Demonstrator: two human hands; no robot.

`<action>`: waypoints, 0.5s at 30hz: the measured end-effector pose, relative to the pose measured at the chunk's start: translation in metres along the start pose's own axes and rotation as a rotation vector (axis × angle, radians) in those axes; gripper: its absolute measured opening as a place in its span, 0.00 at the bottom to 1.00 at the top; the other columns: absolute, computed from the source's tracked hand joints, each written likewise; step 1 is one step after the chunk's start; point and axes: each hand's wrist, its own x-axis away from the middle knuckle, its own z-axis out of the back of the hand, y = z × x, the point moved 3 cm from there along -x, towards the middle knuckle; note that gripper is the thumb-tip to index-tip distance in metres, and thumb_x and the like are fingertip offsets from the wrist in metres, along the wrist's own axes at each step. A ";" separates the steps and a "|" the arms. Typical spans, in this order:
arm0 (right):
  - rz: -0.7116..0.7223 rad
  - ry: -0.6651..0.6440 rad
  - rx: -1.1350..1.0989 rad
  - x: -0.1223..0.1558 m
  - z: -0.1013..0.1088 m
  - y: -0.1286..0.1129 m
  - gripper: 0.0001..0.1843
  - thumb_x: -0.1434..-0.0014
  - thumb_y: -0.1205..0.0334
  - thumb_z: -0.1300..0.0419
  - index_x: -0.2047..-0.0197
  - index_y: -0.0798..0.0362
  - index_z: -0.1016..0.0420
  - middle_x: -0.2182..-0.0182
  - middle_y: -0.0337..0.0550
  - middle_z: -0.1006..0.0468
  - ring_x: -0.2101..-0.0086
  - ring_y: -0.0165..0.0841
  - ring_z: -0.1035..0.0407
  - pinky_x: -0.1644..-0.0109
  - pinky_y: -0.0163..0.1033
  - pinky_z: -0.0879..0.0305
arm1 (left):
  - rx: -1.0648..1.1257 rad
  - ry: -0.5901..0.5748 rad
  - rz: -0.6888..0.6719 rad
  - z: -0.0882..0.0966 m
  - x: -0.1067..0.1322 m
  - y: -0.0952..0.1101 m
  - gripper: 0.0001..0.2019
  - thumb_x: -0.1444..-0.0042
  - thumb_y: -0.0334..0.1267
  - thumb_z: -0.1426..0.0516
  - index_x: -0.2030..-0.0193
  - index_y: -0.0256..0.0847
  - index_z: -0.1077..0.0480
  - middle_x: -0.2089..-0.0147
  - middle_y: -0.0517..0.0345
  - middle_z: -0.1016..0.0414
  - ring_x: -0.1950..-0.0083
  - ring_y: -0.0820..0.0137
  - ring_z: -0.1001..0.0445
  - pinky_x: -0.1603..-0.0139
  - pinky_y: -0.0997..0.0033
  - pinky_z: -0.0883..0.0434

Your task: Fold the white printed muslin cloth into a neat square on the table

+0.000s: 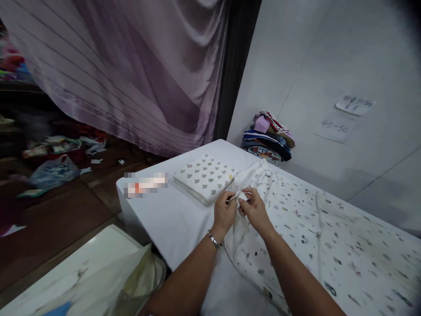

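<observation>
A white printed cloth (292, 228), patterned with small grey and coloured figures, lies spread over the right part of the white-covered table (184, 224). Its near-left edge is gathered up between my two hands. My left hand (225, 213), with a silver bracelet at the wrist, pinches that edge between thumb and fingers. Close beside it, my right hand (255, 208) grips the same edge with curled fingers. Just beyond my left hand sits a neatly folded cloth (205, 175) with grey and a few coloured mouse-head prints.
A stack of folded clothes (268, 138) stands at the table's far edge by the wall. A blurred-out item (146, 185) lies at the left corner. A purple curtain (148, 79) hangs behind. A pale table (98, 250) with a plastic bag is at lower left; bags (55, 171) litter the floor.
</observation>
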 end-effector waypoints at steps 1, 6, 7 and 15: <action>-0.003 -0.003 -0.001 -0.002 -0.002 0.000 0.15 0.50 0.57 0.41 0.60 0.50 0.40 0.76 0.31 0.33 0.81 0.25 0.39 0.79 0.31 0.43 | 0.016 0.004 0.013 0.000 0.000 -0.001 0.07 0.51 0.29 0.49 0.67 0.39 0.32 0.67 0.59 0.29 0.64 0.72 0.31 0.64 0.73 0.35; -0.026 -0.021 0.017 -0.006 -0.004 -0.001 0.14 0.51 0.57 0.41 0.62 0.52 0.36 0.78 0.33 0.33 0.79 0.27 0.38 0.78 0.32 0.41 | 0.076 0.035 0.018 0.004 -0.003 -0.002 0.05 0.51 0.30 0.49 0.68 0.39 0.33 0.68 0.60 0.31 0.65 0.72 0.32 0.64 0.74 0.35; -0.028 -0.036 0.019 -0.005 -0.004 -0.001 0.15 0.52 0.58 0.41 0.61 0.52 0.35 0.78 0.34 0.32 0.78 0.27 0.38 0.77 0.32 0.41 | 0.085 0.045 0.013 0.005 -0.003 -0.001 0.05 0.50 0.31 0.49 0.68 0.39 0.33 0.68 0.60 0.31 0.65 0.72 0.32 0.65 0.74 0.35; 0.053 -0.094 0.135 -0.005 -0.001 0.001 0.15 0.48 0.61 0.46 0.56 0.52 0.34 0.74 0.35 0.33 0.74 0.29 0.36 0.72 0.34 0.38 | 0.090 0.012 0.002 0.005 0.001 0.006 0.03 0.49 0.31 0.48 0.67 0.39 0.34 0.68 0.60 0.31 0.66 0.73 0.32 0.65 0.75 0.34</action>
